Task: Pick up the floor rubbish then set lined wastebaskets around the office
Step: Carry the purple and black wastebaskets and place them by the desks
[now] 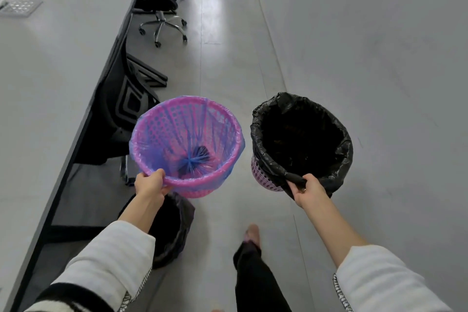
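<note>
Grey, glossy floor runs down a narrow aisle, with a long pale worktop edged in black on the left and a plain grey wall on the right. Black office chairs are tucked along the worktop, the farther swivel chair showing its chrome star base.

Left hand holds a pink perforated plastic wastebasket lined with a translucent blue bag by its near rim; the grip is curled round that rim, thumb on top. This basket hangs in the air, tilted so that its mouth faces the camera, and a small dark object lies at its bottom (what it is cannot be told).

Right hand holds a second pink perforated wastebasket lined with a black plastic bag, its grip pinching the folded bag edge and the rim at the near side. It too is off the floor, just beside the first basket without touching it.

Below the left forearm, a third wastebasket with a black liner stands on the floor beside the worktop's black leg. Both arms wear white knitted sleeves with dark trim, and one leg in black trousers steps forward between them.
</note>
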Motion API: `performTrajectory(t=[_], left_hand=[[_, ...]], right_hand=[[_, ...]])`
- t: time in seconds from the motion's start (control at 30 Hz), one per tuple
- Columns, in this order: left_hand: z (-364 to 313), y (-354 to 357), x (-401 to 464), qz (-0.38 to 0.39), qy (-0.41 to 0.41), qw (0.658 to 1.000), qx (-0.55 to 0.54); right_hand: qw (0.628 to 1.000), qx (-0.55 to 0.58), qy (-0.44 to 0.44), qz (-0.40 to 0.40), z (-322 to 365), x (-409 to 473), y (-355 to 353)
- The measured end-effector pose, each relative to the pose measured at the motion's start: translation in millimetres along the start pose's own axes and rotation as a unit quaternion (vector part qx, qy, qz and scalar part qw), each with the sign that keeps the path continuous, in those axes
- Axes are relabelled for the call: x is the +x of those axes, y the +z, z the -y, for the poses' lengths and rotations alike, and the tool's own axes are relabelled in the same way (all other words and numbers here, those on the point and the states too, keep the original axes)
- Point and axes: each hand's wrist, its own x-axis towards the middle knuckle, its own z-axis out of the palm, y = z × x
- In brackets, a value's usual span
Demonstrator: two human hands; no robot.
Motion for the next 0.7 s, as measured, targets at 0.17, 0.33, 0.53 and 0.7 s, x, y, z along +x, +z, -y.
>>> performTrajectory(t=[0.17,0.33,0.53,0.7], left_hand=[[-65,109,86,-0.013,-0.012,1.0,0.005],[-148,221,177,-0.027,-0.021,0.999,-0.008],[-250,330,267,-0.037,-0.013,0.999,-0.03],[-334,425,375,-0.038,-0.016,0.999,-0.032]], right_hand=[[0.999,-0.033,0.008,-0.002,53,80,139],[0.998,-0.062,0.004,0.008,120,142,298],[0.998,-0.051,0.015,0.034,176,198,472],[0.997,-0.061,0.007,0.036,211,261,625]])
